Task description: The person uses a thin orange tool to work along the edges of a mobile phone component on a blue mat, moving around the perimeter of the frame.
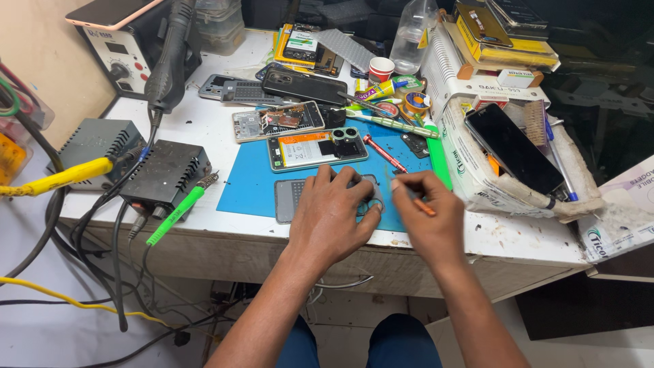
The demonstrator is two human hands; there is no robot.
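Head view. Cluttered white workbench (204, 129) with a blue work mat (255, 187) at its front middle; soldering station boxes (167, 174) and cables sit to the left, and a white carton (477, 163) with a dark phone (514, 150) lying on it stands to the right. An opened phone (317, 148) with an orange-labelled interior lies on the mat beyond the hands; a red screwdriver (385, 153) lies just beside it.

Grey phone back panel (300, 197) lies flat on the near edge of the mat, partly hidden. Left hand (330, 215) rests palm down on it, fingers spread and pressing, thumb near the camera cut-out; nothing is gripped, only held down. Right hand (426, 215) is just beside it, fingers curled and pinched round a thin orange-handled tool (424, 206), tip pointing toward the panel; the tip itself cannot be seen.

Judgement: panel looks light, thin, stiff but easily cracked or scratched, and likely smooth. Best taken by its long edges, away from the cut-out. Both forearms come in low from the near side, wrists roughly level.
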